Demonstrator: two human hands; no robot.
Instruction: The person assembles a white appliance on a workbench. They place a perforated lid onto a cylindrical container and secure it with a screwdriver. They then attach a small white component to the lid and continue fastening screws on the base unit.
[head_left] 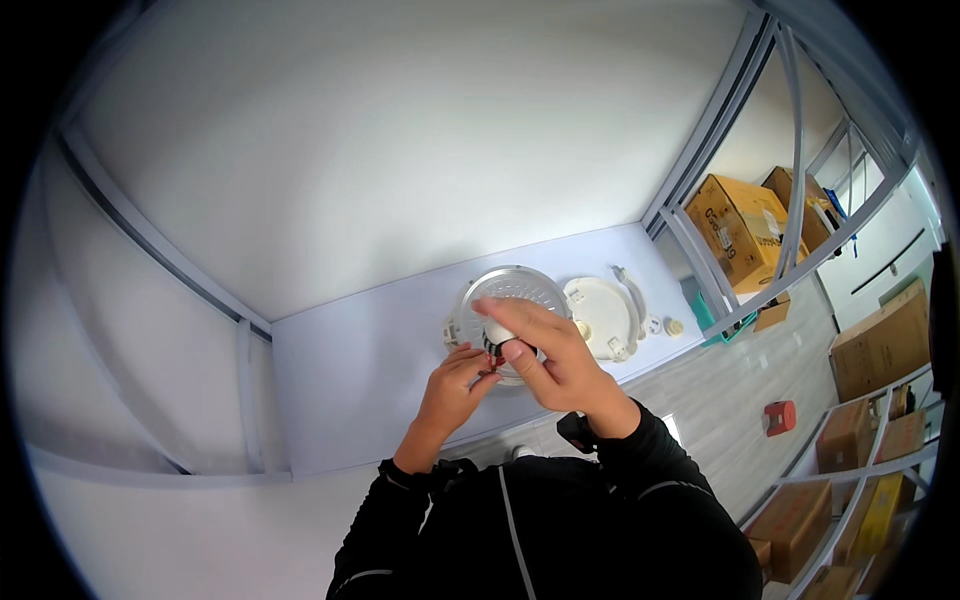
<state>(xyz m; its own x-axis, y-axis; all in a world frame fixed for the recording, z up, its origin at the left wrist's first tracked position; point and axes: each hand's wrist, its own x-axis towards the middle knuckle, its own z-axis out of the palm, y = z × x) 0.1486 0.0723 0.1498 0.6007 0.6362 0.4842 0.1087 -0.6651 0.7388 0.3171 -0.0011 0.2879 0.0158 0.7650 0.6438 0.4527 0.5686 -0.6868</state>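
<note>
My right hand (548,350) is closed around a small white and black cylindrical part (497,338), held above a round silver metal housing (508,293) on the white table (360,360). My left hand (455,385) pinches thin red wires (491,368) that hang from the underside of that part. Both hands meet just in front of the housing. Much of the small part is hidden by my fingers.
A round white plastic cover (603,315) lies right of the housing, with a small white piece (653,325) and a beige piece (675,326) beyond it. Cardboard boxes (740,225) sit behind the metal frame. More boxes fill shelves (860,440) at right; a red object (780,416) lies on the floor.
</note>
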